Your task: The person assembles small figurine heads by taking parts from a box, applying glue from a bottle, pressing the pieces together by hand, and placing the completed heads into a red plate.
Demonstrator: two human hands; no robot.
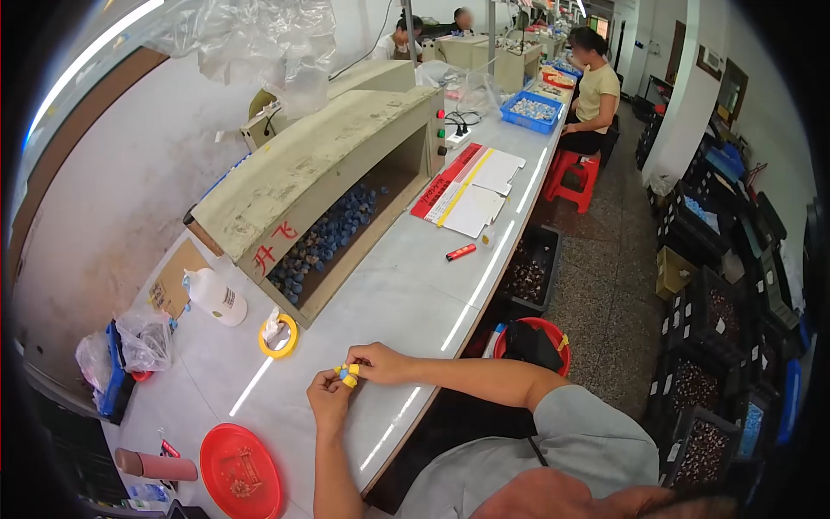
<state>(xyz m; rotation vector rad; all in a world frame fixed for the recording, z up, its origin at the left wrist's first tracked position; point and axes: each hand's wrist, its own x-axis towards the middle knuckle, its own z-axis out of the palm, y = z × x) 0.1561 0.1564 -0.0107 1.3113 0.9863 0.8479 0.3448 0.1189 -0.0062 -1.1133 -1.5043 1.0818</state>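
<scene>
Above the near edge of the grey table, my left hand (327, 403) and my right hand (380, 363) meet, fingertips pinched together. Between them is a small blue piece (344, 373), too small to make out its kind. Bright yellow patches cover several fingertips and look like wraps; they partly hide the piece. A roll of yellow tape (269, 349) with a crumpled white tissue on it lies beyond my left hand. Nearer the table's left end rests a red round tray (207, 471) with a few small bits inside.
A beige machine (303, 173) with a tunnel opening holds many blue pieces (324, 242). Around it are a white bottle (216, 298), a pink flask (156, 465), a red lighter (461, 253) and papers (471, 208). Another person sits on a red stool (573, 179); black crates (705, 432) line the right.
</scene>
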